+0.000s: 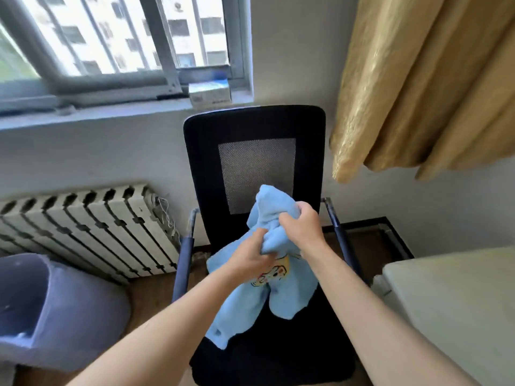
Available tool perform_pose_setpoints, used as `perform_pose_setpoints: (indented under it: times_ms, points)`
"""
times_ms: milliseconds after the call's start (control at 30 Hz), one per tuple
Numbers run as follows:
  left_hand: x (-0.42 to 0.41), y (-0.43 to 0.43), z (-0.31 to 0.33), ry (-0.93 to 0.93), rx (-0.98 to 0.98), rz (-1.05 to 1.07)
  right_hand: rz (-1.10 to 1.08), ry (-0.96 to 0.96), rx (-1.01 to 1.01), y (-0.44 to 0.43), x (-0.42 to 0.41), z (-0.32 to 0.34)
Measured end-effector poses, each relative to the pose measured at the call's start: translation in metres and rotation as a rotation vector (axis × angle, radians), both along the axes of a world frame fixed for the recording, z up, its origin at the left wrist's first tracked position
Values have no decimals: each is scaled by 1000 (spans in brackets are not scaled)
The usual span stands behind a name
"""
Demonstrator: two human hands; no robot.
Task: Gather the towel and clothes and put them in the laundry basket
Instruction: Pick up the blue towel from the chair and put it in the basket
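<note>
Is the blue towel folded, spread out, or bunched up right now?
Bunched up: both hands, left hand and right hand, grip the blue towel above the chair, loose ends hanging.

This is a lived-in room of a flat. A ribbed radiator (92, 232) sits under a barred window (125, 37) that looks onto apartment blocks, a gold curtain (423, 84) hangs beside it, and a black mesh-backed chair (255, 162) stands on a wooden floor (150, 296).

One towel (281, 291), one chair (253, 126) (black)
</note>
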State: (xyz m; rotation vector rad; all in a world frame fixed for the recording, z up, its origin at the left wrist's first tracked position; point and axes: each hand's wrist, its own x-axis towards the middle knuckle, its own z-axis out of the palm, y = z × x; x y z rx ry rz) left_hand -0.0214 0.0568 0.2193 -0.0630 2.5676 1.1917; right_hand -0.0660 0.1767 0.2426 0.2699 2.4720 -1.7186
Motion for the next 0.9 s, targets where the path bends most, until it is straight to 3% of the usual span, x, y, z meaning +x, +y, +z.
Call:
perform_pose_setpoints:
  times_ms: [133,300,467,667,800,900]
  points:
    - [1,-4,84,233,-64,2,38,137,-9,8,4,89]
    - [13,-11,190,432,36,45,132,312,-8,14,14,180]
    - [28,-21,275,587,173,132,181,367,-123,20,32,251]
    - [43,-25,337,680,332,222,421,252,-222,30,49,287]
    - [52,-25,361,697,470,291,554,134,-19,33,55,286]
    - [56,-30,370,679,556,314,483,219,51,25,55,280]
